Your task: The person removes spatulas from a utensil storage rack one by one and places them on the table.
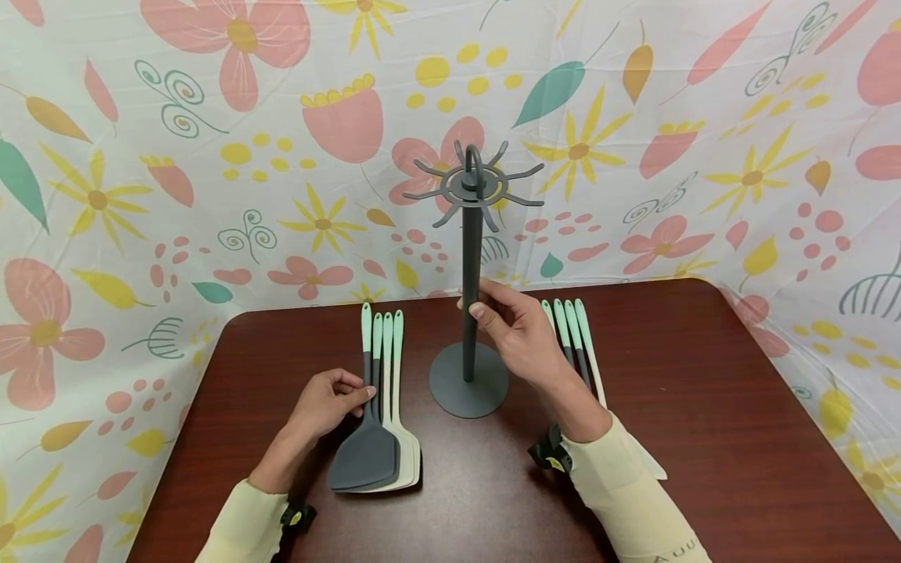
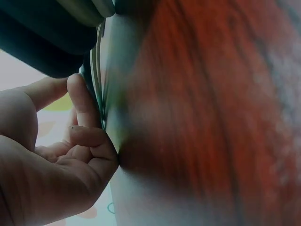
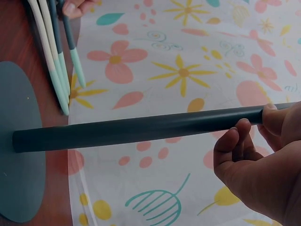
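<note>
My left hand (image 1: 320, 407) pinches the shaft of a dark grey spatula (image 1: 360, 460) between thumb and fingers. This spatula is the leftmost of a row with mint-green handle ends; another dark one and cream spatulas (image 1: 414, 457) lie close beside it. In the right wrist view, its handle stands a little apart from the other handles. My right hand (image 1: 524, 336) grips the pole (image 1: 472, 258) of a dark grey utensil stand about midway up. The stand's round base (image 1: 450, 391) is on the table, and a ring of bare hooks (image 1: 472, 188) tops the pole.
More mint-handled utensils (image 1: 579, 328), with dark or cream shafts, lie at the right, partly hidden by my right forearm. The brown wooden table (image 1: 739, 438) has rounded back corners. Behind it hangs a floral cloth (image 1: 338, 70).
</note>
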### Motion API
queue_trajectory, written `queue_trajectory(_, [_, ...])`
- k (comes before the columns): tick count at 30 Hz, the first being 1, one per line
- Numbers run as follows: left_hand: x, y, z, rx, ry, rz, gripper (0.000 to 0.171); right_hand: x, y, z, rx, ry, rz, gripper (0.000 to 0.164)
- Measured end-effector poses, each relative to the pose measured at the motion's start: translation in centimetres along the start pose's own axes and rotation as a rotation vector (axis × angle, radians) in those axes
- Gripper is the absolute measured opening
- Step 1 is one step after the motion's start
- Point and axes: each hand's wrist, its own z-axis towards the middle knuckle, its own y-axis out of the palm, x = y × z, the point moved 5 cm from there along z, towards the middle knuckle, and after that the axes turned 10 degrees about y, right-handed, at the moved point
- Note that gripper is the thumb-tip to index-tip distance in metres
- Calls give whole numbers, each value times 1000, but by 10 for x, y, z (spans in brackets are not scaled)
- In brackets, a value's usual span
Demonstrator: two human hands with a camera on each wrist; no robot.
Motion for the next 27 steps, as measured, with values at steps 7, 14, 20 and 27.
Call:
queue_trajectory(7, [-1, 0, -1, 5, -13, 1, 29, 0, 1, 0, 1, -5, 4, 33])
queue_trajectory(14, [0, -1, -4, 12, -34, 25, 29, 1, 1, 0, 2, -7, 0, 33])
queue_trajectory(20, [0, -1, -5, 15, -55, 46, 29, 1, 1, 0, 4, 2, 4, 33])
queue_trajectory(27, [0, 0, -5, 6, -56, 53, 27, 1, 1, 0, 5, 1, 1, 34])
